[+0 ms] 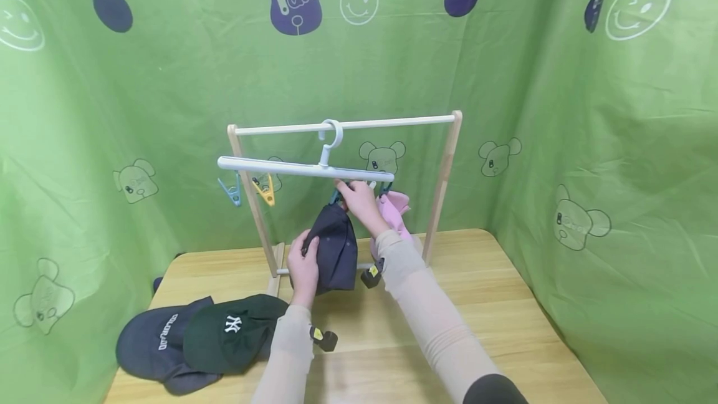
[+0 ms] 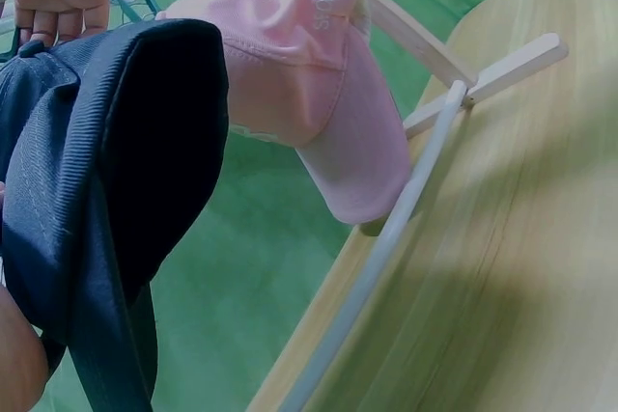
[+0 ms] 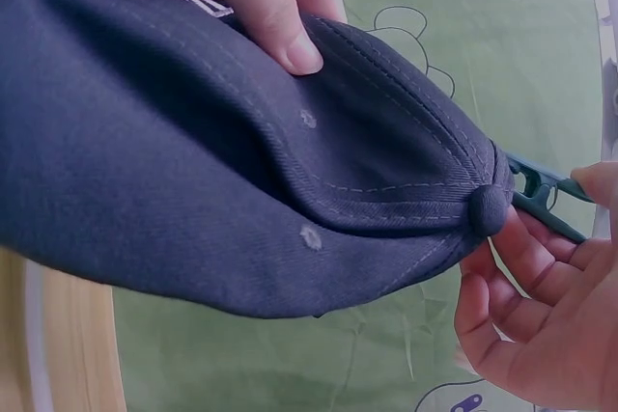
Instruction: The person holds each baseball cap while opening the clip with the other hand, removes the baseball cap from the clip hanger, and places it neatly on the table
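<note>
A navy baseball cap (image 1: pixel 333 251) hangs crown-up below the pale blue hanger (image 1: pixel 303 169). My left hand (image 1: pixel 304 264) grips the cap's side, its thumb lying on the cloth in the right wrist view. At the top button, my right hand (image 1: pixel 359 201) pinches the handles of a dark green clip (image 3: pixel 541 185), whose jaws are at the fabric by the button. Close beside it, a pink cap (image 2: pixel 280 74) hangs from another dark clip (image 1: pixel 385 188) at the hanger's right end. The navy cap's opening faces the left wrist camera.
The hanger hooks over a wooden rack's white bar (image 1: pixel 392 122). A blue clip (image 1: pixel 231 192) and a yellow clip (image 1: pixel 265 191) dangle at its left. On the table (image 1: pixel 505 329), a dark green cap (image 1: pixel 215 335) overlaps a navy cap (image 1: pixel 147 338). Green curtains (image 1: pixel 185 80) surround it.
</note>
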Motion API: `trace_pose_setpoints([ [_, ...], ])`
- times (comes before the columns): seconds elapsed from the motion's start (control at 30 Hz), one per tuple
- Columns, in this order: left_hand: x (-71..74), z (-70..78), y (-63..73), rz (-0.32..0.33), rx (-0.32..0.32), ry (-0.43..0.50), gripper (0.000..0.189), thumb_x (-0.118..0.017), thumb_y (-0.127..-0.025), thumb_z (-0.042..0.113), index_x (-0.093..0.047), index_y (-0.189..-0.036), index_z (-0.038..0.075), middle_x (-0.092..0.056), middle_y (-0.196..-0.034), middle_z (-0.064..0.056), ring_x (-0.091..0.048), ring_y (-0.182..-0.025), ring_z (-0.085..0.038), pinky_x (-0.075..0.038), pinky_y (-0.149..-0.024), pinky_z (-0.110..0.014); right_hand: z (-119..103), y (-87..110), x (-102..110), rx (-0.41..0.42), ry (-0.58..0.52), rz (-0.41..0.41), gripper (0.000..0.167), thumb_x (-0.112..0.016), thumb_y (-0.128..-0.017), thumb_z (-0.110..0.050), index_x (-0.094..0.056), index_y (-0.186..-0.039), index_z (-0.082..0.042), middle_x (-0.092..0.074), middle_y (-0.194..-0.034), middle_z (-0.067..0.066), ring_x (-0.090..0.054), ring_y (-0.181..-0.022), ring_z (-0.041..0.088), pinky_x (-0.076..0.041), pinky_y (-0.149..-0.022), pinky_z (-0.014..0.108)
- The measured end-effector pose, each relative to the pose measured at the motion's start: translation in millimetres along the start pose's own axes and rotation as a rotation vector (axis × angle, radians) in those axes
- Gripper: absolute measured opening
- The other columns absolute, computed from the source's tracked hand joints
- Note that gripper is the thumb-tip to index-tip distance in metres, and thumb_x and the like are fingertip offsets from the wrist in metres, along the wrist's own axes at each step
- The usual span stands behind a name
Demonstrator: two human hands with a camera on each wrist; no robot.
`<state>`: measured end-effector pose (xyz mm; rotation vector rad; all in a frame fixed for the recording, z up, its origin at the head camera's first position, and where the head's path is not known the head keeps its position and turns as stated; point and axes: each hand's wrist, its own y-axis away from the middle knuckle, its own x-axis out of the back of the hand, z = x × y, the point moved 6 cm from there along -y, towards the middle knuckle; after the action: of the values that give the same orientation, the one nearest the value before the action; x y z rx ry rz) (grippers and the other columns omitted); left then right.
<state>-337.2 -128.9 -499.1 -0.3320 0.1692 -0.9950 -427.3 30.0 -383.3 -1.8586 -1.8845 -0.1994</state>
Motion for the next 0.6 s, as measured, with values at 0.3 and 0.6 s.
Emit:
trace_pose_setpoints([
  [0.3,3.1,-1.2,0.7,0.005,-0.005,-0.011,0.025,-0.068,-0.091,0.017,-0.070,-0.114,0.007,-0.068,-0.113,-0.013,-0.063,-0.107,-0.028,-0.051,-0.092,-0.042,-1.1,1.1,1.0,0.003,0.003,0.012,0.043,-0.053,-0.096,-0.047,-0.060,-0.075,-0.010,-0.057,-0.056,-0.003,-0.063,-0.066,0.032,-0.038,-0.054,0.024],
  [0.6,9.1,0.4,2.7,0.012,-0.004,-0.012,0.026,-0.068,-0.091,0.015,-0.069,-0.115,0.005,-0.068,-0.116,-0.016,-0.063,-0.110,-0.031,-0.050,-0.095,-0.046,0.0,2.0,-0.2,-0.005,-0.009,0.005,0.043,-0.053,-0.096,-0.049,-0.059,-0.076,-0.011,-0.067,-0.068,0.016,-0.057,-0.053,0.014,-0.038,-0.051,0.023],
])
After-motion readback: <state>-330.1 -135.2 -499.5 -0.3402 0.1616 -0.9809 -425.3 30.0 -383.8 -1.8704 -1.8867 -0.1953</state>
